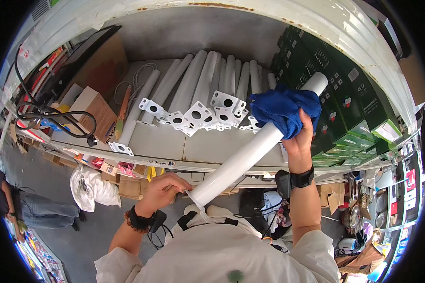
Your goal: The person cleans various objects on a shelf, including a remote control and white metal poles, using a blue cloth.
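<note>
A long white tube (233, 164) with a flat bracket (197, 205) at its near end slants across the front of the shelf. My left hand (164, 192) pinches the edge of that bracket between thumb and fingers. Near the tube's far end, my right hand (300, 141) grips a bunched blue cloth (287, 108) wrapped around it. The cloth hides that stretch of the tube. Behind it, several similar white tubes (187, 85) lie side by side on the shelf (163, 145), their punched mounting plates (196, 115) facing me.
Dark green boxes (340, 102) are stacked on the right. At the left are an open carton (95, 113), a coiled black cable (60, 115) and a brush-like tool (122, 116). A white bag (92, 187) is below the shelf. A person (42, 208) is at far left.
</note>
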Demonstrator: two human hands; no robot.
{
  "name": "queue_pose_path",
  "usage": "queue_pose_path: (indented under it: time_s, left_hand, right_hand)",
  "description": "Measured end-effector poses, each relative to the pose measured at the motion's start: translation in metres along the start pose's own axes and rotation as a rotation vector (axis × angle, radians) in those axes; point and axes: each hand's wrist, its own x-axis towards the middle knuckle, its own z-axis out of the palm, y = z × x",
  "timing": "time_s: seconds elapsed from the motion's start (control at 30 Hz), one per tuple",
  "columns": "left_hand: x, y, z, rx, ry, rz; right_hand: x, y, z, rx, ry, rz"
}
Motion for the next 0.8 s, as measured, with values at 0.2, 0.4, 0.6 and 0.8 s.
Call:
queue_pose_path:
  time_s: [0.2,0.4,0.6,0.8]
  left_hand:
    - [0.007,0.000,0.004,0.070,0.031,0.017]
    - [-0.001,0.007,0.000,0.126,0.004,0.002]
    - [-0.022,0.006,-0.026,0.204,0.016,0.007]
    - [-0.031,0.006,-0.028,0.180,-0.003,-0.028]
  right_hand:
    - [-0.033,0.057,0.015,-0.134,0.025,0.161]
    - [-0.028,0.044,0.016,-0.137,-0.045,0.206]
    - [0.008,-0.011,-0.008,-0.035,0.072,-0.025]
    - [0.016,-0.031,-0.017,0.090,0.102,-0.035]
